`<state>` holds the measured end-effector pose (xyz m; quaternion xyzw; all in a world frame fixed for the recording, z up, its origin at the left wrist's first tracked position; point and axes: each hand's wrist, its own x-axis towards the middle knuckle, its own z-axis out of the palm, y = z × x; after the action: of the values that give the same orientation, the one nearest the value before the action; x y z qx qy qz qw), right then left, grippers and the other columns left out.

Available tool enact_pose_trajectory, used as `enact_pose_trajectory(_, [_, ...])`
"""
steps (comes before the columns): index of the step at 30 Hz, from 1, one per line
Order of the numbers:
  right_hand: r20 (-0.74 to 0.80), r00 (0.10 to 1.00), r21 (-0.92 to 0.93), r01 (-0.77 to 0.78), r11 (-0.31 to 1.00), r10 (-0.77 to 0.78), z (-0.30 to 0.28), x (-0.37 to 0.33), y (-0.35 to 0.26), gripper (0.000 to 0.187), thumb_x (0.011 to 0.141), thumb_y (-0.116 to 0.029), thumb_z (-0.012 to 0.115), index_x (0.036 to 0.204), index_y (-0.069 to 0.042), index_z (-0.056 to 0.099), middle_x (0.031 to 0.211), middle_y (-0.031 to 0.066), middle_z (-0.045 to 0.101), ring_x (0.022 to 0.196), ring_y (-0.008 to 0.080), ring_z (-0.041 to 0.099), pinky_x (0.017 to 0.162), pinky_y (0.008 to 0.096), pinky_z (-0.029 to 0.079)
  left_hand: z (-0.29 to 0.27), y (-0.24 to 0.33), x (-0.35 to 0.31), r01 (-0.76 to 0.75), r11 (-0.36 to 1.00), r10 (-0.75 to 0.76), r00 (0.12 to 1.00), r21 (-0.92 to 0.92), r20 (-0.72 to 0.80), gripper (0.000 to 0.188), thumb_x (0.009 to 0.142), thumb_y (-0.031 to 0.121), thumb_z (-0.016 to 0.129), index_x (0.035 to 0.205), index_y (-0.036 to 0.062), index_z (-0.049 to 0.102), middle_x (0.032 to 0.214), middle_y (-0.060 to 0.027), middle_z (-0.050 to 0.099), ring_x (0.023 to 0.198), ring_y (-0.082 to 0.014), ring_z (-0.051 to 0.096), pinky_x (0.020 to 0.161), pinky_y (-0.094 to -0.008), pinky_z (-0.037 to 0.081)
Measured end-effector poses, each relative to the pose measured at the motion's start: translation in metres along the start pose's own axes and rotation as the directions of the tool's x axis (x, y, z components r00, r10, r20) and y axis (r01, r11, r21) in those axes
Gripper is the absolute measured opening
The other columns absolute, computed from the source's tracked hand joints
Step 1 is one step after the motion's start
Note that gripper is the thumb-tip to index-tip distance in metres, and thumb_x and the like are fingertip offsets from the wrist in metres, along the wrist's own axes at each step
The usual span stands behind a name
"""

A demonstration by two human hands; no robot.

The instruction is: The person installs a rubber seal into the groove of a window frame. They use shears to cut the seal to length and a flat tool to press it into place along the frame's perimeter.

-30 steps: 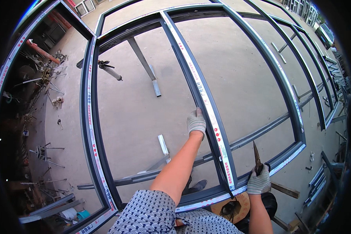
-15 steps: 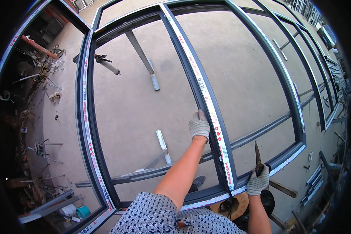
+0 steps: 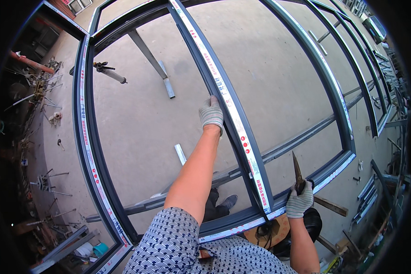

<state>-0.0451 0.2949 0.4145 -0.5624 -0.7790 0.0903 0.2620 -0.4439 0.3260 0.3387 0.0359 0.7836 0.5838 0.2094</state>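
A dark grey window frame [image 3: 87, 137] with printed protective film lies raised in front of me, split by a middle bar [image 3: 223, 91]. My left hand [image 3: 211, 113], in a striped knit glove, is closed against the left edge of this bar, thumb pointing up along it. From beneath the hand a thin black rubber strip [image 3: 259, 201] runs down the bar, its lower end hanging over the near rail. My right hand [image 3: 300, 202], gloved the same way, grips dark, pointed scissors [image 3: 297, 169], tip up, above the near rail. Its fingers partly hide the handles.
Crossing beneath the frame is a grey support rail [image 3: 301, 137]. A caulking gun [image 3: 110, 73] rests by the left side. More frames [image 3: 356, 68] extend to the right. A round tan-topped stool or box [image 3: 278, 230] and wooden bars [image 3: 331, 206] are close to my right.
My left hand has slid farther up the middle bar, away from me. The view has shifted, and my right hand still holds the scissors near the near rail.
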Motion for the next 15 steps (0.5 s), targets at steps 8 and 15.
enact_pose_trajectory(8, [0.013,1.000,-0.006,-0.024,1.000,0.024,-0.002,0.002,-0.005,0.032,0.073,0.000,0.074,0.104,-0.002,0.065,0.088,0.0125,0.064,0.079,0.0297,0.065,0.076,0.0368,0.052,0.005,0.018,0.043,0.053,0.998,-0.054,0.999,0.016,0.009,0.047,0.100,0.037,0.053,0.108,-0.0055,0.070,0.096,-0.0223,0.073,0.092,-0.0316,0.071,0.086,-0.0414,0.051])
enact_pose_trajectory(15, [0.016,0.999,0.029,-0.048,0.998,0.048,-0.003,0.002,-0.007,0.034,0.071,0.002,0.074,0.103,-0.003,0.065,0.088,0.0112,0.064,0.081,0.0276,0.066,0.077,0.0355,0.052,0.007,0.033,0.083,0.056,0.998,-0.056,0.998,0.029,-0.002,0.047,0.099,0.038,0.054,0.110,-0.0046,0.070,0.101,-0.0242,0.072,0.096,-0.0344,0.069,0.088,-0.0419,0.050])
